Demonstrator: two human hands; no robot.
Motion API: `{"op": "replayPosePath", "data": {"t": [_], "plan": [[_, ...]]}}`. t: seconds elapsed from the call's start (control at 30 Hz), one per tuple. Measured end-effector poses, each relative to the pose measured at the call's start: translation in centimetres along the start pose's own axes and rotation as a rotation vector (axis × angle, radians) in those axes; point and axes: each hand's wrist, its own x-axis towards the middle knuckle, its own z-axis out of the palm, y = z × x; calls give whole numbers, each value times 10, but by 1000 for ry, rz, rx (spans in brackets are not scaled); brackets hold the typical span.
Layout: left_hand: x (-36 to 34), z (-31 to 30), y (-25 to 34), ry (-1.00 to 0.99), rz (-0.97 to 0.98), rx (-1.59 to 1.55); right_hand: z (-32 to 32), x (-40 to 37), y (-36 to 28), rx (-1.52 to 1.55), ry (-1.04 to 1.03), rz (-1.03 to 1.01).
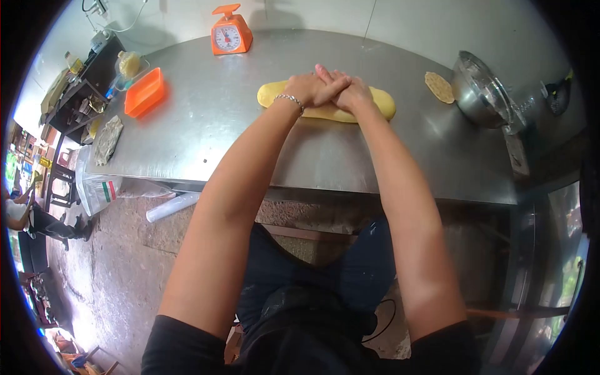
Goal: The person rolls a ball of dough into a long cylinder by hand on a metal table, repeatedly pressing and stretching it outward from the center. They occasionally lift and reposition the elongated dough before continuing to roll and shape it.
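Note:
A long, thick roll of yellow dough (381, 105) lies crosswise on the steel table. My left hand (310, 89), with a chain bracelet at its wrist, rests over the middle of the dough. My right hand (353, 94) meets it there, and the two overlap with fingers crossed. Both hands press on the dough from above, fingers stretched out rather than wrapped round it. Where the palms touch the dough is hidden beneath them. The dough's rounded ends show on either side of the hands.
On the steel table (206, 119) stand an orange kitchen scale (228, 37) and an orange tray (144, 92). A metal bowl (478, 90) tilts at the right, beside a flat tan piece (439, 87). A crumpled cloth (109, 140) lies left. Another person (47, 219) is at the far left.

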Motion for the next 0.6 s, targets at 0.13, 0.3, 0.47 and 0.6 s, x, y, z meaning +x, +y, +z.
{"op": "replayPosePath", "data": {"t": [0.13,0.3,0.47,0.6], "plan": [[-30,4,8,53,68,46,2,-23,-6,-11,28,-71],[-64,21,12,239,221,131,4,-65,-16,-35,147,-105],[-99,37,20,345,247,137,21,-101,-23,-47,270,-113],[-127,60,22,484,306,125,32,-132,-26,-77,412,-193]]}}
